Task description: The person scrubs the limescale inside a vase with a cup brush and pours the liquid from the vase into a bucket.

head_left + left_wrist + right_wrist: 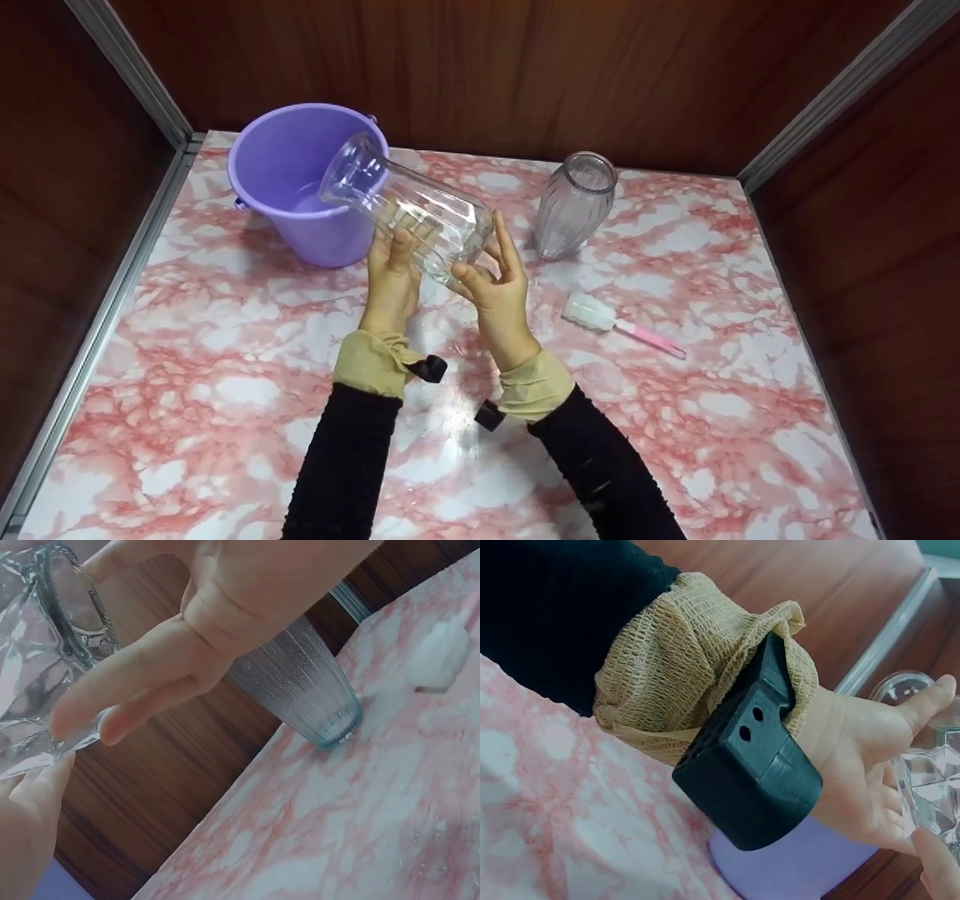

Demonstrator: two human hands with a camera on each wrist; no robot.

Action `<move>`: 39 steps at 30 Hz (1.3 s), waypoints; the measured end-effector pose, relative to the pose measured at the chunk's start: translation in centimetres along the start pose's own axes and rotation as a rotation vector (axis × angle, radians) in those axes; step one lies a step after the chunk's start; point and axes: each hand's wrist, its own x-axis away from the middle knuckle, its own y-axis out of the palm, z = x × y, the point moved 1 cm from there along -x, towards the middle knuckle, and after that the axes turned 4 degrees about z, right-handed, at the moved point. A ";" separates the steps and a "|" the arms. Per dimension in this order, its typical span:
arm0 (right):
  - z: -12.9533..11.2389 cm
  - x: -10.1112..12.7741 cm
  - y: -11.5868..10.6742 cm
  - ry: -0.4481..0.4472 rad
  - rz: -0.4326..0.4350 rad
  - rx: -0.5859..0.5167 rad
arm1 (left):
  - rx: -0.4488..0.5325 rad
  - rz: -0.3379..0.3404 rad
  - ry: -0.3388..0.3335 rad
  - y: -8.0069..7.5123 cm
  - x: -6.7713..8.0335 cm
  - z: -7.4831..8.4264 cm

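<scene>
Pink-and-white marbled table (225, 390), boxed in by dark wood panels (480, 67) with metal corner strips (127, 67) running up at 11 and 1 o'clock. No labels or writing to read anywhere. Both hands are up over the middle of the table with a clear glass vase (409, 206) tipped on its side, mouth aimed toward 10 o'clock over the purple bucket (292, 172). Left hand (392, 270) cradles it from beneath, fingers curled up round the body; right hand (499, 289) braces the base end, thumb and fingers spread against the glass. A second ribbed vase (574, 206) stands upright at 1 o'clock, well clear of the hands. A brush (619, 324) with a white head and pink handle lies flat at 3 o'clock, just below that vase. Tan cuffs and black sleeves cover both wrists.
</scene>
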 end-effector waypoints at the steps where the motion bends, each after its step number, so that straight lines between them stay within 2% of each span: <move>1: -0.2 -0.1 0.2 -0.004 0.003 0.006 | 0.012 0.005 0.000 0.1 0.0 0.0; 5: -0.9 -0.2 0.8 -0.006 0.015 0.032 | 0.076 0.017 -0.010 0.3 -0.1 0.1; 12: -1.8 -0.5 1.4 -0.053 0.005 0.072 | 0.149 -0.013 -0.034 0.6 -0.3 0.4; 20: -3.0 -0.9 1.7 -0.106 -0.013 0.201 | 0.186 -0.036 -0.072 0.7 -0.5 0.5; 27: -3.8 -1.3 1.8 -0.146 -0.007 0.366 | 0.170 0.008 -0.083 0.8 -0.7 0.2; 39: -5.1 -1.9 2.4 -0.230 -0.011 0.498 | 0.190 -0.024 -0.085 1.5 -0.8 0.7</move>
